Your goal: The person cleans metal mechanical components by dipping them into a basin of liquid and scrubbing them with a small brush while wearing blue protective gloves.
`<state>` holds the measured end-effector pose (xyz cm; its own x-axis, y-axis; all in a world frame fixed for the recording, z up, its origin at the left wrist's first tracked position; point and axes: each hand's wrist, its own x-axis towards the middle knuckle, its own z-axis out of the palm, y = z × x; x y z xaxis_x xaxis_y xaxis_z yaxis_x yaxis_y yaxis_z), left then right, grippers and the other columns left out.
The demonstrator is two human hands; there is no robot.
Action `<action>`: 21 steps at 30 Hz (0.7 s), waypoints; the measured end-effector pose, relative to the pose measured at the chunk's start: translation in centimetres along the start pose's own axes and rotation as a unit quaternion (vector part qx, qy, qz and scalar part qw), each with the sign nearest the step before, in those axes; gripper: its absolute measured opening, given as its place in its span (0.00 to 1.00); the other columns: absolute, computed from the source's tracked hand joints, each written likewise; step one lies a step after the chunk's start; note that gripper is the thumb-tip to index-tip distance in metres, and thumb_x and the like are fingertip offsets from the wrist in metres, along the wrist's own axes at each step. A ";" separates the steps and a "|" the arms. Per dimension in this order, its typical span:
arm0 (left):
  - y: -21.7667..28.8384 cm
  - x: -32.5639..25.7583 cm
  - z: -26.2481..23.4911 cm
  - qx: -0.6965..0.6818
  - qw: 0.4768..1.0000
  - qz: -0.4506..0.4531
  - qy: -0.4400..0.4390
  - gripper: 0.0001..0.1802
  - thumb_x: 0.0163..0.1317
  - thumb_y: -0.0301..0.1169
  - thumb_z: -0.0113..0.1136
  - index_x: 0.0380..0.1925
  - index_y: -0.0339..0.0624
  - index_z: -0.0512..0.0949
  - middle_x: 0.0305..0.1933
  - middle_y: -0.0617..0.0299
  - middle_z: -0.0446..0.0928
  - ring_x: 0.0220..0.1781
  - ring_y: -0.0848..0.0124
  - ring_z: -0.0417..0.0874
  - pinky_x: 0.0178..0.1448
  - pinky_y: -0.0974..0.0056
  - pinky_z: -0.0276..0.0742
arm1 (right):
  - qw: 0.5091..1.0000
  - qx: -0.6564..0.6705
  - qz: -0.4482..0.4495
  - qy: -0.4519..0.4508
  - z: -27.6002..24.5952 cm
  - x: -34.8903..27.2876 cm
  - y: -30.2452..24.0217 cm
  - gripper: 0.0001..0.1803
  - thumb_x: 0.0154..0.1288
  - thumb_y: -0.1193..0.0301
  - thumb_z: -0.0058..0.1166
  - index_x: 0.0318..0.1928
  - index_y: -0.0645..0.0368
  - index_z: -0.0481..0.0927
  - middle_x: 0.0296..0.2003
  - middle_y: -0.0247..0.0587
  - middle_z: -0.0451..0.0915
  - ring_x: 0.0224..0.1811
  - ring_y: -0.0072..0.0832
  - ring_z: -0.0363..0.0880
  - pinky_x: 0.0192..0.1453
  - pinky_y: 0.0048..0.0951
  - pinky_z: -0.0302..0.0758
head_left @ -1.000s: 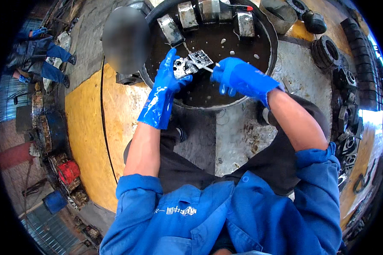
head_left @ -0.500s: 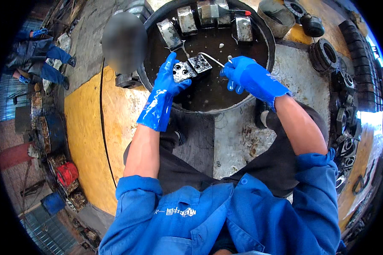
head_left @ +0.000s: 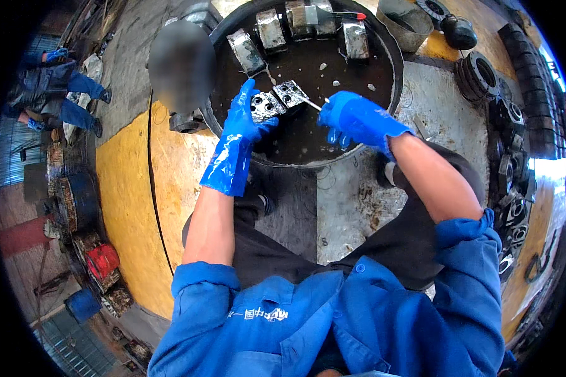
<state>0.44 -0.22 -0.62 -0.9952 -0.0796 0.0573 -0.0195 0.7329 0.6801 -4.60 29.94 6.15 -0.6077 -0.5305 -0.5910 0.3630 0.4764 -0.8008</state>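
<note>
The rolled-sleeve jacket (head_left: pixel 305 314) and glossy gloves (head_left: pixel 361 119) are blue.

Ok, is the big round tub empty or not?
Not empty: the tub holds dark liquid, with metal blocks along its far side; how deep the liquid is, I cannot tell.

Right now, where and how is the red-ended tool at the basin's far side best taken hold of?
Probably pinch its red end, coming from the right: the tool appears to lie sideways over metal blocks, narrow end pointing right, wide pale part left. The right hand now holds a thin rod.
</note>
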 end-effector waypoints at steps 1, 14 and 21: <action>-0.1 0.0 0.3 -0.011 1.000 0.004 0.013 0.63 0.38 0.34 0.87 0.77 0.44 0.62 0.60 0.49 0.78 0.58 0.54 0.83 0.65 0.53 0.80 | 0.999 0.034 -0.007 -0.006 -0.4 -0.3 -0.5 0.14 0.70 0.63 0.57 0.45 0.62 0.83 0.29 0.49 0.86 0.27 0.36 0.87 0.29 0.36 0.82; 0.1 2.7 0.4 -0.668 0.667 -0.302 -0.134 0.32 0.66 0.52 0.68 0.59 0.39 0.81 0.47 0.50 0.86 0.49 0.55 0.89 0.56 0.56 0.85 | 0.999 -0.032 0.020 0.018 1.9 -0.4 -0.5 0.12 0.70 0.65 0.59 0.38 0.64 0.84 0.29 0.55 0.85 0.28 0.45 0.84 0.31 0.44 0.80; 1.1 -0.6 -0.8 -0.027 0.997 -0.030 -0.059 0.66 0.44 0.37 0.84 0.82 0.51 0.52 0.72 0.42 0.70 0.71 0.45 0.74 0.76 0.50 0.70 | 0.976 -0.205 -0.074 0.013 1.6 0.2 -0.5 0.14 0.71 0.65 0.58 0.41 0.65 0.86 0.27 0.51 0.86 0.24 0.39 0.86 0.27 0.36 0.81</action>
<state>1.12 0.08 0.63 -0.9969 -0.0400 -0.0681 -0.0769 0.6914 0.7184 -3.78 28.48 6.34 -0.6522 -0.5990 -0.4646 -0.0407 0.6396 -0.7676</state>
